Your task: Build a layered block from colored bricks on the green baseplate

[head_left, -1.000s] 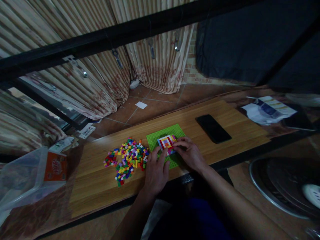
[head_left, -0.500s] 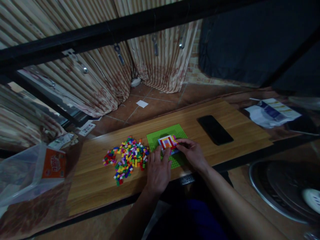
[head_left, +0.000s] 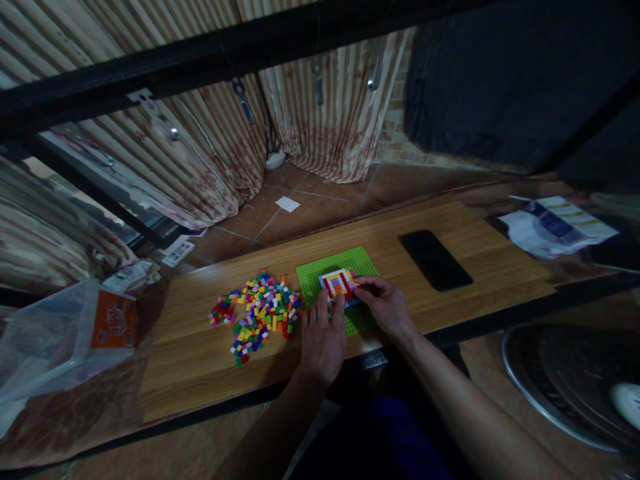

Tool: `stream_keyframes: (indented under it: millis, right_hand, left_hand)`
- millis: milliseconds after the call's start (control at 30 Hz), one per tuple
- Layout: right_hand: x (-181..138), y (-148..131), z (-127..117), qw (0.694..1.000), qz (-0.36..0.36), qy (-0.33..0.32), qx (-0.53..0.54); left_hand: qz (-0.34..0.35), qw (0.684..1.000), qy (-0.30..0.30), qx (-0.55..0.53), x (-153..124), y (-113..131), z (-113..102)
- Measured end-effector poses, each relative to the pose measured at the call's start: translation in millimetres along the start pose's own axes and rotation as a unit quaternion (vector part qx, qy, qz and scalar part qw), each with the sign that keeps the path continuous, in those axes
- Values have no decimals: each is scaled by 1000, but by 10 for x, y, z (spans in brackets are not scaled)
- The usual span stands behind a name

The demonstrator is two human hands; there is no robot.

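A green baseplate [head_left: 320, 270] lies on the wooden tabletop [head_left: 200, 353], with a small square pattern of red, white, yellow and purple bricks [head_left: 338, 282] built on it. My left hand [head_left: 323, 337] rests flat on the plate's near left part, fingers stretched toward the pattern. Fingers of my right hand [head_left: 387, 308] are pinched at the pattern's right edge; what they hold is too small to make out. A heap of loose coloured bricks [head_left: 260, 313] lies left of the plate.
A black phone [head_left: 435, 260] lies flat to the right of the plate. Papers [head_left: 555, 223] sit at the far right. A clear plastic bag with an orange packet [head_left: 113, 323] is at the left end. A fan grille [head_left: 570, 380] stands low right.
My hands stay on the plate; the fingers shift slightly along the pattern's near edge. The view has drifted a little to the right.
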State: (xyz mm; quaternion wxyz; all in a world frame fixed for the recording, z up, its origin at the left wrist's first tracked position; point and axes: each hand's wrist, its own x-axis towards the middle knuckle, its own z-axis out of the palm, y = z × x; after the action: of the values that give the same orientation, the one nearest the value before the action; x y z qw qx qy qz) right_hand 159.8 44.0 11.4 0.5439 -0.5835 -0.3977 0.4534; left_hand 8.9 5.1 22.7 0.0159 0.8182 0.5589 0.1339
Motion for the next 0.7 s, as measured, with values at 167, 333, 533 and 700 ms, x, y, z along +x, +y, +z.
stream_keyframes:
  millis: [167,333,533,700]
  right_hand:
    - [-3,-39,-12,1000,4,-8,21]
    - [-4,-54,-153,995,-6,29,92]
    - [-186,-79,-375,990,-18,128,57]
    - [-529,-39,-341,995,-43,82,-50]
  left_hand:
    - [-3,1000,9,7,-5,26,-38]
    - [-9,999,18,-47,-94,-18,-114]
    - [-42,985,122,-114,-356,-291,-230]
    - [-118,971,197,-74,-629,-772,-287]
